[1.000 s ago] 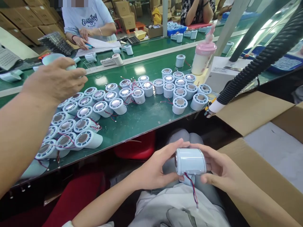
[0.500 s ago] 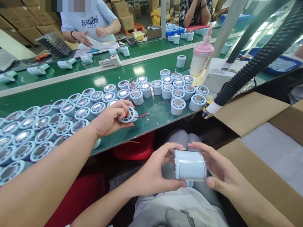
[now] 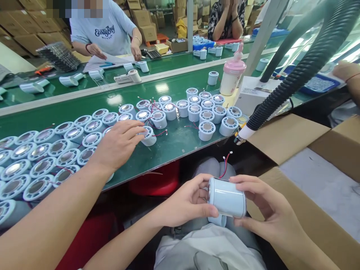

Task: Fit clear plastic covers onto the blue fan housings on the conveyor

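Observation:
Over my lap I hold a pale blue cylindrical housing (image 3: 226, 197) on its side between both hands. My left hand (image 3: 185, 202) grips its left end, thumb on the shell. My right hand (image 3: 267, 213) cups its right end with curled fingers. Thin red and black wires (image 3: 225, 165) with a small plug stick up from the top of the housing. On the green table (image 3: 174, 144) ahead stand many similar pale blue round parts (image 3: 206, 129) with metal centres.
A co-worker's arm reaches in from the left, its hand (image 3: 118, 144) touching one part (image 3: 148, 137) on the table. A black corrugated hose (image 3: 295, 71) hangs at right above open cardboard boxes (image 3: 284, 135). A pink bottle (image 3: 231, 77) stands behind; two people sit beyond the table.
The housing has turned in my hands, so its wires now point up instead of down. The co-worker's hand has gone from the far left to a part near the table's middle.

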`<state>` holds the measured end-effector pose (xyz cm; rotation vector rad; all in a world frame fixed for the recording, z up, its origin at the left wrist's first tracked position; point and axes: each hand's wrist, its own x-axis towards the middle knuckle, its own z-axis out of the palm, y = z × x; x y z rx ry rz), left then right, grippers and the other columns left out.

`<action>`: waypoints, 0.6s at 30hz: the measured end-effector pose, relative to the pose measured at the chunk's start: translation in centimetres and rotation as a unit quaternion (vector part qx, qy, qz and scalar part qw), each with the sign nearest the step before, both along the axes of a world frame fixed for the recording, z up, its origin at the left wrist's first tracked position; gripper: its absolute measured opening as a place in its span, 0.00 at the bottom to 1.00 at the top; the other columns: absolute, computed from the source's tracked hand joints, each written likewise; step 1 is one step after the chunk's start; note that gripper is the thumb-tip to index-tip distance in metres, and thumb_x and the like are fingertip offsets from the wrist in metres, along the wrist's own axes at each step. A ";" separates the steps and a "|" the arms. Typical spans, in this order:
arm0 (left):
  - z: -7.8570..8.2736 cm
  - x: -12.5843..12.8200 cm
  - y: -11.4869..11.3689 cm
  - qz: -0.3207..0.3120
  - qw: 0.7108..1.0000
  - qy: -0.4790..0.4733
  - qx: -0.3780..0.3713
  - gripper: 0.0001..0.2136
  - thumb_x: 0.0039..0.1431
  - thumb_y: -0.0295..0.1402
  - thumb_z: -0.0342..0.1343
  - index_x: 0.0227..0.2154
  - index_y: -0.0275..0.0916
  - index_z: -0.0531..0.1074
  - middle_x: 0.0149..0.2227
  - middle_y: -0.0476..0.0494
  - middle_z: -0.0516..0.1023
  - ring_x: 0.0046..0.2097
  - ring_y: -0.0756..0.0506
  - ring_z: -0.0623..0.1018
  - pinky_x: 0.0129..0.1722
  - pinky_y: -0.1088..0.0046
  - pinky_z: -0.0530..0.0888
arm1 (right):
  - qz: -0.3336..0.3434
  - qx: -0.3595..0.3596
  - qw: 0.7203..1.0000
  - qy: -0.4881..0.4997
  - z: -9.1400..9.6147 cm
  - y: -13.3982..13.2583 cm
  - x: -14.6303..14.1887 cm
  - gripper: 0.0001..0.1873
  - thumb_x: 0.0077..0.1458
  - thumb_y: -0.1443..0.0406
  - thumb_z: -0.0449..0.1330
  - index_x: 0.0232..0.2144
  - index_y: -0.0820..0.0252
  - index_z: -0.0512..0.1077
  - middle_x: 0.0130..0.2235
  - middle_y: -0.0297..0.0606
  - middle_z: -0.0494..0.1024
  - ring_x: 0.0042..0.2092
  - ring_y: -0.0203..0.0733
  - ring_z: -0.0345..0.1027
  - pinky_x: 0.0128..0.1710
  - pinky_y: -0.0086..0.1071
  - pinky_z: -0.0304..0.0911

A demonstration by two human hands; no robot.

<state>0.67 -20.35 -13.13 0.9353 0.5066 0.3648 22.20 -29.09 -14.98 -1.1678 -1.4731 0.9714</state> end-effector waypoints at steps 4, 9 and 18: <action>0.0 0.3 0.5 -0.096 0.994 0.039 0.018 0.35 0.45 0.49 0.67 0.53 0.40 0.61 0.38 0.46 0.71 0.33 0.51 0.71 0.32 0.75 0.70 | 0.020 -0.123 0.985 0.119 0.4 -0.1 0.4 0.27 0.48 0.59 0.71 0.50 0.47 0.69 0.46 0.37 0.75 0.46 0.45 0.71 0.44 0.32 0.72; 0.3 0.2 0.5 -0.133 0.985 0.086 0.066 0.34 0.47 0.50 0.65 0.52 0.39 0.62 0.36 0.45 0.72 0.32 0.50 0.71 0.31 0.74 0.69 | 0.036 -0.202 0.956 0.209 0.9 -0.2 0.4 0.24 0.50 0.55 0.69 0.48 0.49 0.69 0.43 0.37 0.76 0.42 0.43 0.72 0.37 0.29 0.72; 0.7 -0.3 0.2 -0.100 0.993 0.051 0.041 0.35 0.47 0.54 0.63 0.53 0.40 0.61 0.42 0.43 0.70 0.36 0.49 0.72 0.32 0.75 0.70 | 0.032 -0.164 0.976 0.138 0.6 -0.2 0.0 0.27 0.48 0.60 0.71 0.49 0.49 0.68 0.46 0.38 0.74 0.47 0.47 0.71 0.45 0.36 0.72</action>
